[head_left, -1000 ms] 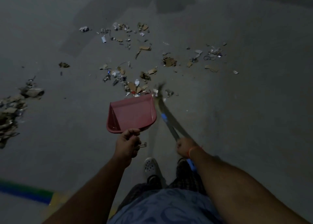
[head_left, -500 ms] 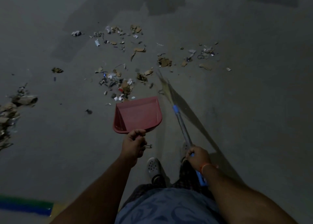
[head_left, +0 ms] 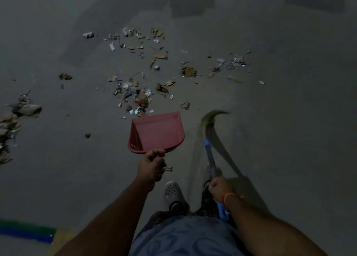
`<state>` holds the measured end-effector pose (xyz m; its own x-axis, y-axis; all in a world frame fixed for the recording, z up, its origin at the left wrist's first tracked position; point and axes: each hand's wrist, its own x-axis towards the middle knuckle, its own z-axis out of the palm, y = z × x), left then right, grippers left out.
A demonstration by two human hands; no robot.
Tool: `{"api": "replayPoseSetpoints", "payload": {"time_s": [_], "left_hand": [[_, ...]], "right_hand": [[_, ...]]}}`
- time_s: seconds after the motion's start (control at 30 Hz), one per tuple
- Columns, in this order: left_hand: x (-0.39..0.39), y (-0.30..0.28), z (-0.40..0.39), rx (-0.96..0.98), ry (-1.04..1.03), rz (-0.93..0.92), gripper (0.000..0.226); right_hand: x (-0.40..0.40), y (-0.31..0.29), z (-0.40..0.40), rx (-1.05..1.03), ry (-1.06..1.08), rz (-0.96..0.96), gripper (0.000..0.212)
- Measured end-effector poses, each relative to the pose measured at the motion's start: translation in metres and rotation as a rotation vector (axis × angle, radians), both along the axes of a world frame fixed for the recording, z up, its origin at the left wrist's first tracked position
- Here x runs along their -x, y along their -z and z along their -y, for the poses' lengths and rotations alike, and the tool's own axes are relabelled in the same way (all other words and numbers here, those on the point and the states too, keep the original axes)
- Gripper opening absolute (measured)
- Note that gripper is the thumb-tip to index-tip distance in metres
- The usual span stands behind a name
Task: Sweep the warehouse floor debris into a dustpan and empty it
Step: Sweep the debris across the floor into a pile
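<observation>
My left hand (head_left: pixel 151 165) grips the handle of a red dustpan (head_left: pixel 157 132), whose open lip faces a cluster of cardboard and foil scraps (head_left: pixel 140 99) just beyond it. The pan looks empty inside. My right hand (head_left: pixel 220 188) holds the blue-handled broom (head_left: pixel 210 155) near its upper end. The broom's bristles (head_left: pixel 208 118) are blurred and lie to the right of the pan, apart from the scraps. More debris (head_left: pixel 188 71) is scattered farther across the grey floor.
A second heap of cardboard and paper (head_left: pixel 13 120) lies at the left edge. A blue and green floor stripe (head_left: pixel 25 231) runs at the lower left. My white shoe (head_left: pixel 172 193) stands below the dustpan. Dark patches mark the floor at the top.
The broom head has swung from the scraps beside the pan's lip out to the right and back toward me. The dustpan has shifted slightly right; the near scraps now lie more bunched.
</observation>
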<state>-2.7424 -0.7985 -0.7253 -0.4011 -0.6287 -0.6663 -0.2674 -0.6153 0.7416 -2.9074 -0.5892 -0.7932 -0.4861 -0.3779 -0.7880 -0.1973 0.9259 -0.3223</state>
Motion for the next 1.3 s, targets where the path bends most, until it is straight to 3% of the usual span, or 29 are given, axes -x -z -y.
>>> {"api": "replayPoseSetpoints", "payload": {"time_s": [0.27, 0.37, 0.57, 0.73, 0.97, 1.03, 1.17, 1.3], "left_hand": [[0.027, -0.003, 0.004, 0.023, -0.036, 0.036, 0.024], [0.058, -0.009, 0.006, 0.023, -0.018, 0.033, 0.024], [0.146, -0.025, 0.003, 0.056, 0.060, 0.006, 0.027], [0.226, -0.037, -0.008, 0.090, 0.150, -0.040, 0.026], [0.312, -0.039, -0.015, 0.121, 0.265, -0.053, 0.027], [0.333, -0.037, -0.013, 0.119, 0.282, -0.068, 0.027], [0.360, -0.028, -0.005, 0.104, 0.312, -0.062, 0.024], [0.381, -0.020, 0.027, 0.106, 0.281, -0.056, 0.024]], "right_hand": [[0.071, -0.033, 0.053, 0.154, -0.225, 0.069, 0.012], [0.088, -0.046, 0.043, 0.276, -0.233, 0.070, 0.021], [0.139, -0.048, 0.013, 0.321, -0.134, 0.016, 0.024], [0.217, -0.050, -0.018, 0.278, 0.093, -0.034, 0.013], [0.291, -0.046, -0.043, 0.227, 0.438, -0.127, 0.032], [0.310, -0.041, -0.047, 0.196, 0.501, -0.136, 0.028], [0.341, -0.025, -0.043, 0.072, 0.503, -0.117, 0.013], [0.358, -0.017, -0.008, -0.049, 0.283, -0.069, 0.017]]}}
